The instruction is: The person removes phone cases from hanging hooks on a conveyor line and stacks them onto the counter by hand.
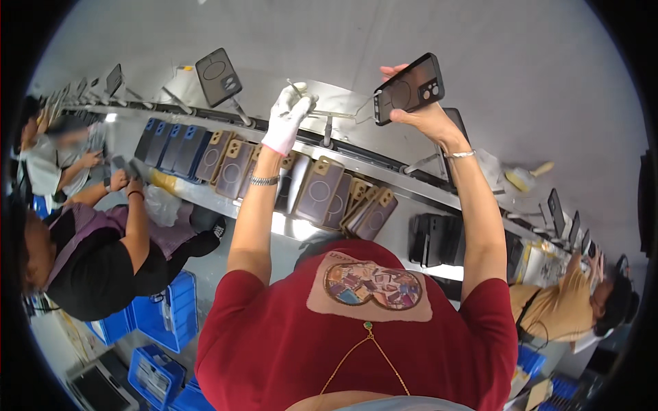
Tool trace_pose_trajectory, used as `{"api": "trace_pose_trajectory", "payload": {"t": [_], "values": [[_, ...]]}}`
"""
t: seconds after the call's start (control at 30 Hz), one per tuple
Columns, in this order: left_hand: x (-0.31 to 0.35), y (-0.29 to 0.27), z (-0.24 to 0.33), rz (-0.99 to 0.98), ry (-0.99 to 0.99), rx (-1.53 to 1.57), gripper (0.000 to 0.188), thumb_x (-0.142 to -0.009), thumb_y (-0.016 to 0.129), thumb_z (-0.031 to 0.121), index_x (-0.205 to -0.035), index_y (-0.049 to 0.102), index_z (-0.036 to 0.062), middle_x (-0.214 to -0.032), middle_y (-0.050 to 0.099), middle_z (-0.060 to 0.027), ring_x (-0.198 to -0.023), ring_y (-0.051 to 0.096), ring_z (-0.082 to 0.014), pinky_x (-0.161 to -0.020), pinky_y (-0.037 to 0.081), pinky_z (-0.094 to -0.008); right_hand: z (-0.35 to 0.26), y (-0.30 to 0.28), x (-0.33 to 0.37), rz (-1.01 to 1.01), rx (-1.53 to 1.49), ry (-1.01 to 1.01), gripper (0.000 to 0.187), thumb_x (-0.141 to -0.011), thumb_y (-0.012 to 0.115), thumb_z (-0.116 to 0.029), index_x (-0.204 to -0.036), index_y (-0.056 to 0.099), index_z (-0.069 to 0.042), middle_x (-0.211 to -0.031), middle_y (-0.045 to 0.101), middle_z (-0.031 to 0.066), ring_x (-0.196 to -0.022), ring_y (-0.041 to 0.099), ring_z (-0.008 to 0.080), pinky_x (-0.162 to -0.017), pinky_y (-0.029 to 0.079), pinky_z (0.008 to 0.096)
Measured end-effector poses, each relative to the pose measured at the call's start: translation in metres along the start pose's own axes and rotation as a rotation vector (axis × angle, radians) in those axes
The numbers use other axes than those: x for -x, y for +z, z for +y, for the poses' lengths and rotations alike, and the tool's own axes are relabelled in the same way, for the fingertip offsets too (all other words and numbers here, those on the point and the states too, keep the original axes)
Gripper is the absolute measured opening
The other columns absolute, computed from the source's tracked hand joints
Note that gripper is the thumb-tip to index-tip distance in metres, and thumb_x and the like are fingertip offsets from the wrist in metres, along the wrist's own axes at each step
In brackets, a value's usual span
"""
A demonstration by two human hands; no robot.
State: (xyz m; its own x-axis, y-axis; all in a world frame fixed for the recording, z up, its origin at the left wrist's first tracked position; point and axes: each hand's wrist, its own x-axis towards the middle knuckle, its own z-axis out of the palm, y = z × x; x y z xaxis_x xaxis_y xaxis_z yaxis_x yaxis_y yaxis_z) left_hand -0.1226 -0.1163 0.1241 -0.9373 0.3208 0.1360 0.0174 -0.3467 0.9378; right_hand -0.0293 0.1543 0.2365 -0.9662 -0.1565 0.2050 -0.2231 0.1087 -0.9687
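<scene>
My right hand (428, 118) is closed around a dark, smoky phone case (410, 90) with a ring on its back and camera holes at one corner. The case is tilted, its lower left end by the wire prongs of a metal holder (336, 115) on a short post. My left hand (288, 116), in a white glove, is closed at the other end of that holder, and a thin metal piece sticks up by its fingers. Left of it, a similar phone case (219, 77) sits on another post.
Below the line of posts, a ledge carries purple-grey cases with tan edges (321, 188), blue cases (175, 145) and black cases (435, 238). A brush (528, 176) lies at the right. Co-workers sit on both sides. Blue bins (164, 312) stand at the lower left.
</scene>
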Motion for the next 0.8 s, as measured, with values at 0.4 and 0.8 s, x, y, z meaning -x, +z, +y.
{"api": "trace_pose_trajectory", "payload": {"t": [0.4, 0.8], "values": [[0.030, 0.157, -0.040, -0.401, -0.071, -0.232, 0.030, -0.084, 0.072, 0.004, -0.105, 0.050, 0.0016, -0.107, 0.063, -0.0098, -0.102, 0.062, -0.0170, -0.089, 0.052, -0.0293, -0.021, -0.047, 0.102, 0.190, 0.668, 0.077, 0.100, -0.053, 0.092, -0.034, -0.136, 0.043, -0.005, -0.134, 0.052, 0.0132, -0.129, 0.044, 0.0285, -0.112, 0.031, 0.0413], [0.067, 0.271, -0.114, -0.521, -0.093, -0.347, 0.069, -0.076, 0.081, 0.018, -0.132, 0.045, -0.0037, -0.128, 0.058, -0.0158, -0.115, 0.060, -0.0226, -0.097, 0.051, -0.0332, -0.004, -0.118, 0.221, 0.384, 1.305, 0.059, 0.090, -0.057, 0.088, -0.033, -0.134, 0.049, -0.007, -0.135, 0.053, 0.0101, -0.124, 0.043, 0.0310, -0.105, 0.031, 0.0446]]}}
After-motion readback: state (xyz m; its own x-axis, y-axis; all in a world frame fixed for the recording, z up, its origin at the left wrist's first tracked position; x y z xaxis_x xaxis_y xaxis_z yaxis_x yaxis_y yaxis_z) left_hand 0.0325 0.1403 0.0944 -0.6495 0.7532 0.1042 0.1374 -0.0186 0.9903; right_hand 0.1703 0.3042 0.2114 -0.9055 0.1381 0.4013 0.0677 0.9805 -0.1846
